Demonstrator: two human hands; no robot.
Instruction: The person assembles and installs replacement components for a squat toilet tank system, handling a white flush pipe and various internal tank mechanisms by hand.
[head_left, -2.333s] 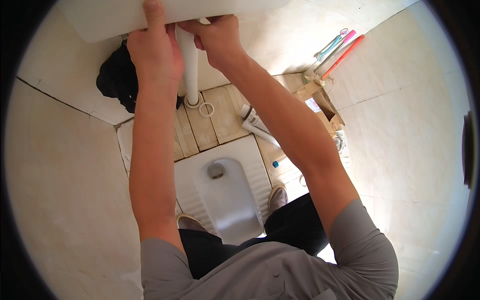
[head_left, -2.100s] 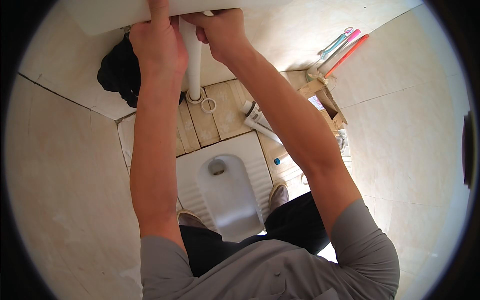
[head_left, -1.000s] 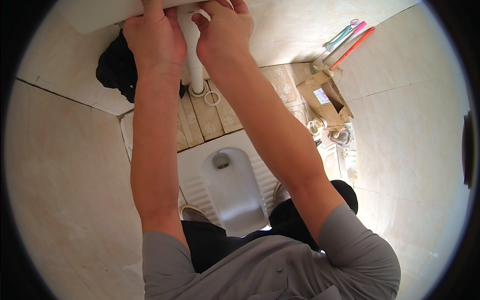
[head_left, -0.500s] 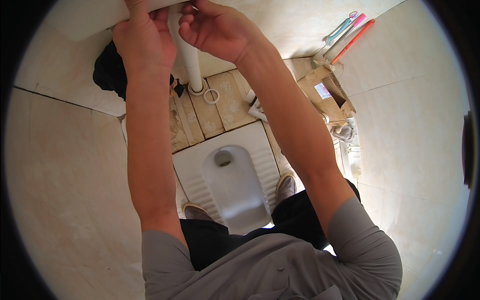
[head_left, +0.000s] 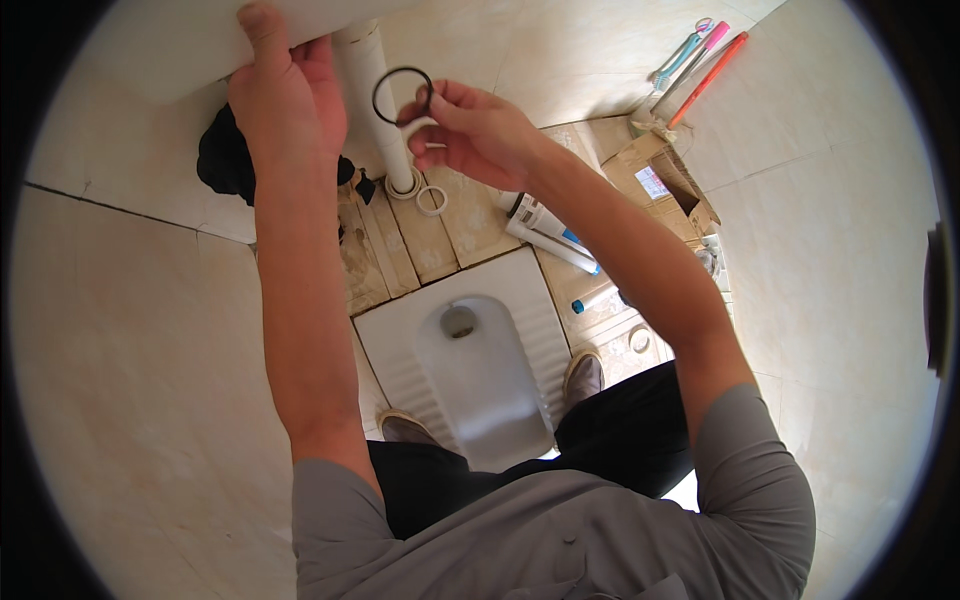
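Note:
My right hand (head_left: 478,132) pinches a thin black ring (head_left: 403,69) between thumb and fingers, holding it upright beside a white pipe (head_left: 374,105). My left hand (head_left: 290,110) grips the lower edge of a smooth white fixture (head_left: 180,55), its thumb against the face and its other fingers partly hidden underneath. Most of that fixture lies beyond the top of the picture, so its kind cannot be made out. The pipe runs down to the tiled floor, where a collar surrounds its foot. Close by lies a loose white ring (head_left: 432,213).
A white squat toilet (head_left: 395,325) is set in the floor between my shoes. Sealant-like tubes (head_left: 548,240) lie right of it, near an open cardboard box (head_left: 655,185). Long-handled tools (head_left: 708,80) lean in the right corner. Something black, bag-like (head_left: 228,155), sits at left.
My right hand has come down and away from beneath the white fixture, and the black ring now shows in its fingers. The left hand stays at the fixture's edge.

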